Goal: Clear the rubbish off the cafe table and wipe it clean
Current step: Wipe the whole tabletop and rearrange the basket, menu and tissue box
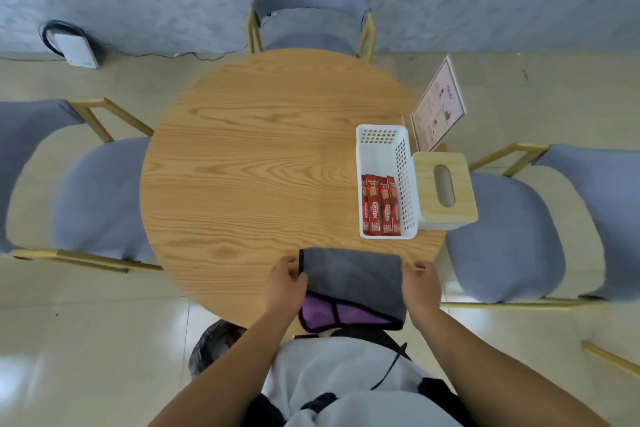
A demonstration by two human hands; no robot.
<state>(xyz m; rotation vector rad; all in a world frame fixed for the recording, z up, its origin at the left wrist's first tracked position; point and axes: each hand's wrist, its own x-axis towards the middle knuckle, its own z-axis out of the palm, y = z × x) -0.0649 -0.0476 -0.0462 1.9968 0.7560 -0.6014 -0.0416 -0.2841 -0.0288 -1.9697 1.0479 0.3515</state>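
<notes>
Both hands pinch the cloth's side edges: left hand (pixel 285 279), right hand (pixel 420 282). Grey-purple cloth (pixel 353 282) lies folded at desk (pixel 249 156) near edge. Soft, light, floppy; probably best gripped at folded edges.

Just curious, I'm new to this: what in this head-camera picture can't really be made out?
- Menu card: print too small and blurred.
- Tissue box: contents hidden behind its slot.
- Dark bag on the floor: largely hidden by the left arm and table.
- Cloth: near edge covered by both hands.
</notes>
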